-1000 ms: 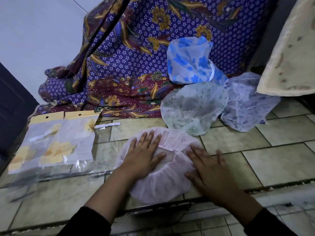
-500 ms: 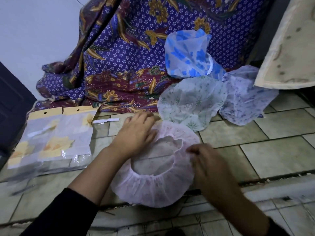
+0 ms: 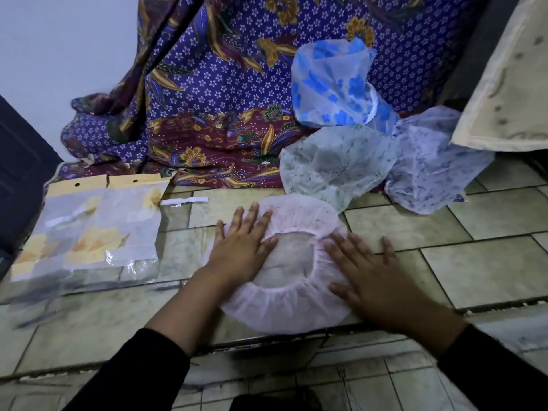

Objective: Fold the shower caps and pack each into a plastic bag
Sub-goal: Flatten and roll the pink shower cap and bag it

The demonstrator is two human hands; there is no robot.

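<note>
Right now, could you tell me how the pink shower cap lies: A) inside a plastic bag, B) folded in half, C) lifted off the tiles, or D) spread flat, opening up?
D: the pink shower cap lies flat on the tiles, elastic opening up, under the left hand and right hand.

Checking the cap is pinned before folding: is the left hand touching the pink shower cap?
Touching. The head view shows the left hand flat on the pink shower cap, straight fingers overlapping its left rim.
</note>
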